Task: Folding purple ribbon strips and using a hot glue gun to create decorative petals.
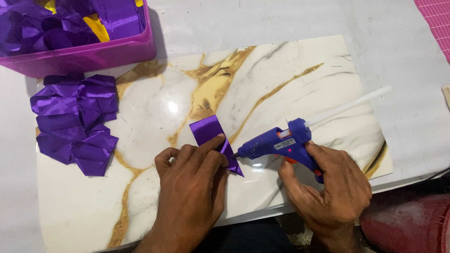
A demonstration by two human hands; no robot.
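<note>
The purple ribbon piece (213, 140) lies on the marble-patterned board (300, 89), pinned flat by the left hand (192, 187), fingers extended and pressed on its fold. The blue glue gun (281, 145), clasped by the right hand (328, 187) with fingers closed round the grip, is aimed nozzle-first at the ribbon's edge. Glue is best kept small and clear of fingertips.

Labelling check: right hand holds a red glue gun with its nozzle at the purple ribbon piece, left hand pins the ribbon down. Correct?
One error: the glue gun is blue, not red, as the head view shows. The rest stands: the right hand holds it with the nozzle at the purple ribbon piece, and the left hand pins the ribbon down.
</note>
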